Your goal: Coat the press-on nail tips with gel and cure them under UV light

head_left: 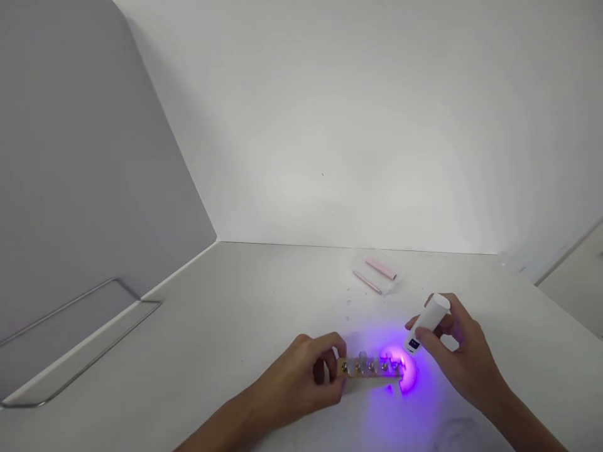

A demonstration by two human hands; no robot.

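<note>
My left hand (304, 376) pinches the left end of a small tan strip (378, 375) with several shiny metal pieces set in a row along its top. A little clear or grey lump (362, 356) stands on the strip near its second piece. In my right hand (466, 351) is a white handheld UV lamp (428, 320) with a small dark display, tilted downward. Its violet light falls on the strip's right end and on the table around it. The lamp's lower tip is close to that end; whether they touch I cannot tell.
Behind the hands, a pink pen-like stick (367, 282) and a pink flat piece (380, 268) lie on a clear wrapper. Tiny clear bits are scattered near them. At left a bent metal rod (101, 358) rests by the grey panel (94, 157). A white wall (348, 125) rises at the back.
</note>
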